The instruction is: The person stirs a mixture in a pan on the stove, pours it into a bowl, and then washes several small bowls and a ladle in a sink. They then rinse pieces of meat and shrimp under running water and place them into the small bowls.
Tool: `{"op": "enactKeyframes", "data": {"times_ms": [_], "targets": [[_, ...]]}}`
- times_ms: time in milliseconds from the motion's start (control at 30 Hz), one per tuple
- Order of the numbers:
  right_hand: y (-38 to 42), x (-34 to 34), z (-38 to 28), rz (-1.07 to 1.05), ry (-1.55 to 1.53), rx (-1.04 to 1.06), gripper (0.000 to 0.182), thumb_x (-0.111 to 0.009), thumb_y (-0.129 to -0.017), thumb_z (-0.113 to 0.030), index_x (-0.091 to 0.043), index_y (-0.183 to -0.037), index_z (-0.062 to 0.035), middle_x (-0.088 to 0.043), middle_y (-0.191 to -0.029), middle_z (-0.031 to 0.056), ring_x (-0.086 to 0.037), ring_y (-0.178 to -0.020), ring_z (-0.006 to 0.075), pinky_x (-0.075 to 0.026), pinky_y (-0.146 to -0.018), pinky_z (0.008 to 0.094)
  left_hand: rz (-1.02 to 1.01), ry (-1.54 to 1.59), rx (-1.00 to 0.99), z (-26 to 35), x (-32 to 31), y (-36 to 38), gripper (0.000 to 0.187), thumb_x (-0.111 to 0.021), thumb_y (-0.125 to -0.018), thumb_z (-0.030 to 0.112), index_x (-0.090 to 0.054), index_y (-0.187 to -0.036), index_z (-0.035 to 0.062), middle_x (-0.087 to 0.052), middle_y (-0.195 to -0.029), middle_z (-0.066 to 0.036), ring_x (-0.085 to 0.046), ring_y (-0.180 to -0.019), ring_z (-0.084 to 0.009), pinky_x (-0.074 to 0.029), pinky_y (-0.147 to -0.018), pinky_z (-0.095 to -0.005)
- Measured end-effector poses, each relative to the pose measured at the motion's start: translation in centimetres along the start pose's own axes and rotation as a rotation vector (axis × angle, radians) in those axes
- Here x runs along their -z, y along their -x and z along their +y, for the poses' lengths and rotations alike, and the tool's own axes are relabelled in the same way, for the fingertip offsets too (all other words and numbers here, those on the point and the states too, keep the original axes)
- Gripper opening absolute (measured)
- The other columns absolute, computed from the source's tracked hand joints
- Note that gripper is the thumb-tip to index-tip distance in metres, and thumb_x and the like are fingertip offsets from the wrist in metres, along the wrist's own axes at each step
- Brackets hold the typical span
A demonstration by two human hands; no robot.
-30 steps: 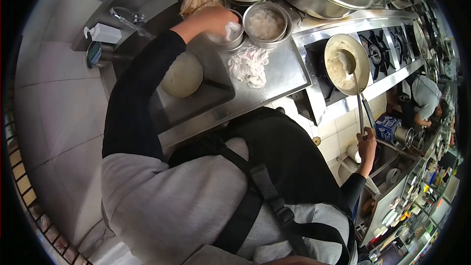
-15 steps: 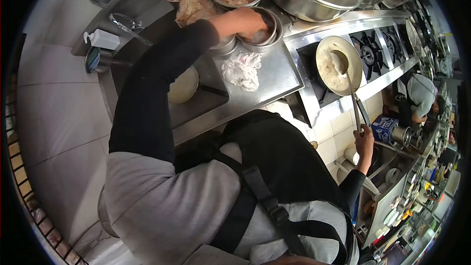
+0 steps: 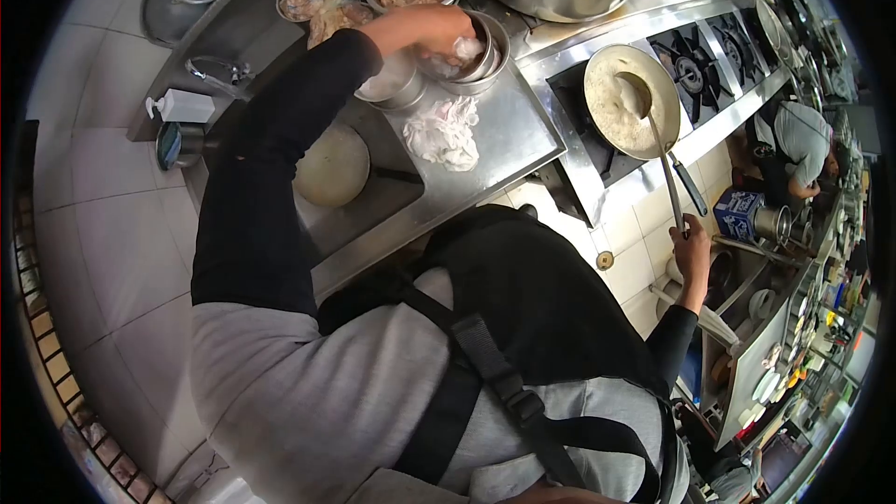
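Your left hand (image 3: 431, 30) is closed round a pale clump of food (image 3: 464, 49) just above a steel bowl (image 3: 478, 56) on the counter (image 3: 518, 135), with a crumpled white cloth (image 3: 442, 133) below it. Further right, a pan (image 3: 631, 101) sits on the burner; your right hand (image 3: 693, 247) grips the ladle handle (image 3: 668, 182)

The scene is lit evenly from overhead by bright, cool light. Glare is thrown off the steel counter (image 3: 523, 131) and off the large lidded pot behind it. Soft shadow is cast into the sink left of the counter. Strong fisheye bending and a black vignette are seen toward the edges. Slight blur is noticed far right of the counter.
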State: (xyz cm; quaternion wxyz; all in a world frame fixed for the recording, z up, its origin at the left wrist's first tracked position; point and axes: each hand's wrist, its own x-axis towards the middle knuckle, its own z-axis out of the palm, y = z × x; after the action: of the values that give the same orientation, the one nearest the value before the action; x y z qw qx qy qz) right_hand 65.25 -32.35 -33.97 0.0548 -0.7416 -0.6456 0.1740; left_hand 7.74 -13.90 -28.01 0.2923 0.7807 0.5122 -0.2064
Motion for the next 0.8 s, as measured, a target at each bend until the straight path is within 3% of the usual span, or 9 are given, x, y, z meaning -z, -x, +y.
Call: {"op": "enactKeyframes", "data": {"times_ms": [100, 200, 267, 300, 433, 500, 800], "targets": [[-0.3, -0.2, 0.4, 0.005, 0.002, 0.013, 0.039, -0.069, -0.085, -0.013, -0.062, -0.121, -0.0020, -0.065, -0.070, 0.0174, -0.064, -0.060, 0.0245, -0.049, -0.059, 0.0389, 0.115, 0.013, 0.028, 0.0, -0.7, 0.3, 0.046, -0.071, -0.084, 0.019, -0.064, -0.129, 0.0161, -0.072, -0.097, -0.009, -0.069, -0.065, -0.0204, -0.054, -0.062, -0.0366], [-0.1, 0.4, -0.6, 0.010, 0.015, 0.008, 0.039, -0.069, -0.085, -0.013, -0.063, -0.121, -0.0025, -0.066, -0.070, 0.0171, -0.065, -0.060, 0.0242, -0.049, -0.060, 0.0384, 0.098, 0.017, 0.048, 0.1, -1.4, -0.1, 0.047, -0.066, -0.085, 0.015, -0.062, -0.132, 0.0135, -0.072, -0.099, -0.012, -0.071, -0.072, -0.0249, -0.056, -0.065, -0.0390], [0.1, 1.2, -1.8, -0.081, -0.012, -0.106, 0.040, -0.066, -0.084, -0.019, -0.063, -0.120, -0.0031, -0.069, -0.095, 0.0265, -0.068, -0.089, 0.0409, -0.052, -0.079, 0.0463, 0.131, -0.162, -0.042, -0.5, -2.7, -1.7, 0.049, -0.062, -0.084, 0.011, -0.061, -0.133, 0.0128, -0.072, -0.103, -0.015, -0.071, -0.082, -0.0300, -0.057, -0.069, -0.0409], [0.2, 1.2, -2.0, -0.080, -0.012, -0.107, 0.040, -0.066, -0.084, -0.019, -0.063, -0.120, -0.0031, -0.069, -0.095, 0.0265, -0.068, -0.089, 0.0409, -0.052, -0.079, 0.0463, 0.142, -0.160, -0.067, -0.8, -3.2, -2.1, 0.050, -0.056, -0.083, 0.008, -0.061, -0.133, 0.0134, -0.071, -0.107, -0.016, -0.070, -0.091, -0.0344, -0.057, -0.074, -0.0432], [0.2, 1.1, -1.9, -0.083, -0.028, -0.111, 0.039, -0.068, -0.084, -0.018, -0.063, -0.119, -0.0029, -0.069, -0.095, 0.0269, -0.068, -0.090, 0.0405, -0.052, -0.079, 0.0462, 0.124, -0.279, -0.054, -0.4, -3.3, -2.4, 0.042, -0.054, -0.085, 0.010, -0.065, -0.126, 0.0120, -0.071, -0.108, -0.017, -0.070, -0.093, -0.0348, -0.056, -0.076, -0.0448], [0.1, 0.9, -1.6, -0.082, -0.026, -0.098, 0.039, -0.068, -0.084, -0.017, -0.063, -0.119, -0.0027, -0.069, -0.095, 0.0271, -0.068, -0.090, 0.0405, -0.052, -0.079, 0.0463, 0.161, -0.225, -0.099, 0.4, -2.7, -1.0, 0.034, -0.052, -0.086, 0.010, -0.068, -0.116, 0.0068, -0.071, -0.106, -0.019, -0.069, -0.093, -0.0366, -0.056, -0.078, -0.0462], [-0.1, 0.6, -1.1, -0.101, -0.048, -0.080, 0.040, -0.068, -0.083, -0.016, -0.063, -0.120, -0.0003, -0.069, -0.096, 0.0276, -0.068, -0.090, 0.0410, -0.052, -0.079, 0.0462, 0.327, -0.345, -0.143, 0.3, -2.3, -1.0, 0.021, -0.067, -0.082, 0.012, -0.069, -0.099, -0.0003, -0.071, -0.097, -0.021, -0.069, -0.091, -0.0381, -0.055, -0.074, -0.0448]]}}
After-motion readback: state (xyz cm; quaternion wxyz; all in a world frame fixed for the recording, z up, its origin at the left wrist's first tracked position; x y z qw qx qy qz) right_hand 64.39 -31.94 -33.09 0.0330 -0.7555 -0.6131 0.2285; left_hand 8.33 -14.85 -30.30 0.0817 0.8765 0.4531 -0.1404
